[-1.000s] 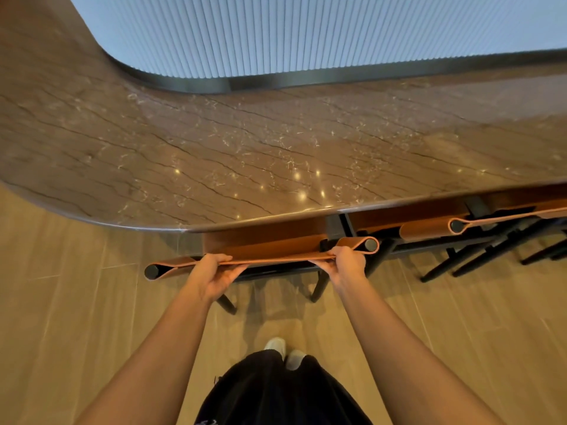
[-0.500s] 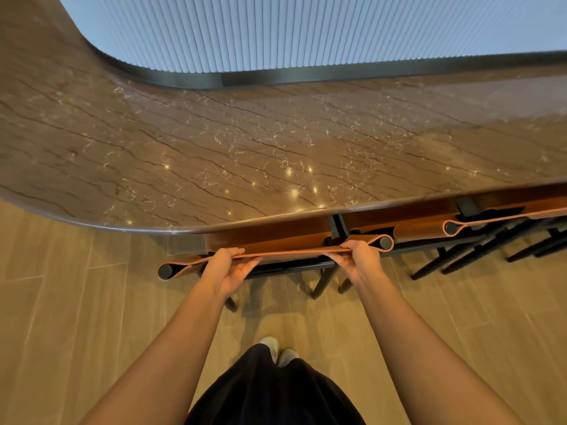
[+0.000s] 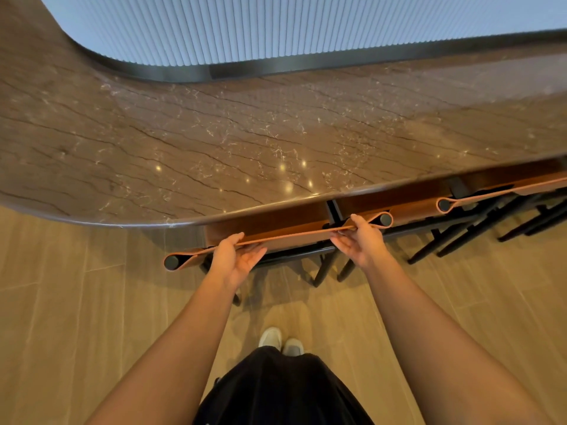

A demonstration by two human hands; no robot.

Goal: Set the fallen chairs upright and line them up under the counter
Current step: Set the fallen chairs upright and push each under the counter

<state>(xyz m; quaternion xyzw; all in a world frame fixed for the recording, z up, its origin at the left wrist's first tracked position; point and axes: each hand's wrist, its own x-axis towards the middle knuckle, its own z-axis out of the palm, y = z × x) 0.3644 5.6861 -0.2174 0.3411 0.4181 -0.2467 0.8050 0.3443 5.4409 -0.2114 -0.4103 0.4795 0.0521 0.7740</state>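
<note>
An upright chair with an orange leather backrest [image 3: 294,237] and black legs stands at the edge of the brown marble counter [image 3: 214,154], its seat tucked beneath the top. My left hand [image 3: 236,259] grips the backrest's top edge left of centre. My right hand [image 3: 359,237] grips it near the right end. A second chair [image 3: 466,204] of the same kind stands upright to the right, also under the counter, its backrest level with the first. Most of both seats is hidden by the counter.
The counter's front edge curves away to the left. A pale ribbed wall [image 3: 306,26] rises behind it. Wood-look floor tiles [image 3: 76,317] spread around my white shoes [image 3: 280,340]. More black chair legs [image 3: 527,222] show at the far right.
The chair has slid to the right and a little further under the counter, closing the gap to the second chair. Both hands kept their hold on the backrest.
</note>
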